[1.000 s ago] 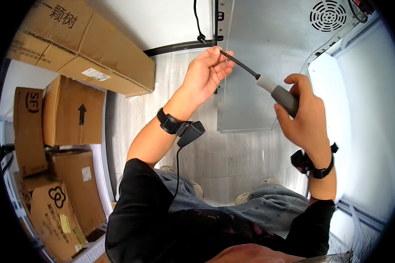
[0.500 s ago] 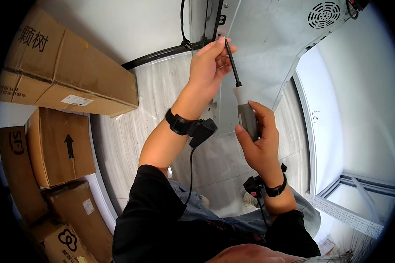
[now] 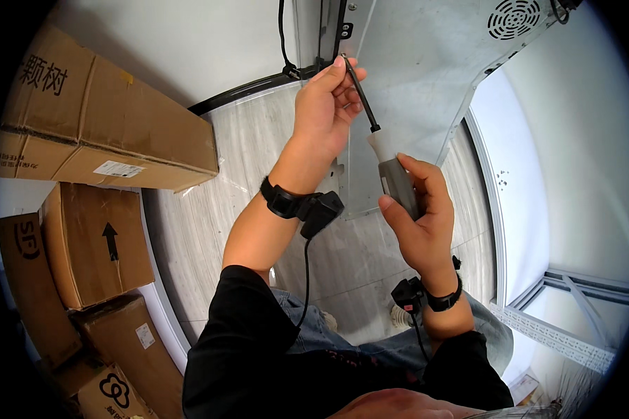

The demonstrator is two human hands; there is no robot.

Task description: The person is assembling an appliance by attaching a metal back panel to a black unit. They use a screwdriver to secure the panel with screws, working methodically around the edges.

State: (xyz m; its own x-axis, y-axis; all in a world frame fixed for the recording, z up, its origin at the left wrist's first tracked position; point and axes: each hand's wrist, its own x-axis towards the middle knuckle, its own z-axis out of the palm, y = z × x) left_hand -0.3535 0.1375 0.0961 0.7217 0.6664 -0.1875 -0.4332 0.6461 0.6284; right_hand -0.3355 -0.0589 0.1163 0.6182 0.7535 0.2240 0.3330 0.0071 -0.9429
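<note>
A screwdriver (image 3: pixel 396 183) with a grey handle and a dark shaft slants up and left toward a grey metal panel (image 3: pixel 426 84). My right hand (image 3: pixel 428 209) wraps round its handle from the right side. At the shaft's far end, the thumb and fingers of my left hand (image 3: pixel 326 98) pinch around the tip, close to the panel's left edge. Whether a screw sits between those fingertips is too small to tell. Just above them, a small black fitting (image 3: pixel 346 31) is fixed to that edge.
Cardboard boxes (image 3: pixel 147 140) are stacked along the left side. A black cable (image 3: pixel 283 35) hangs by the wall left of the panel. Round vent slots (image 3: pixel 514 19) pierce the panel's upper right. A metal frame (image 3: pixel 566 307) stands at lower right. Wood-look floor (image 3: pixel 251 133) lies below.
Both hands and the screwdriver tip have shifted slightly up and left in view, along with the panel edge. My right hand sits a little farther right and lower on the handle.
</note>
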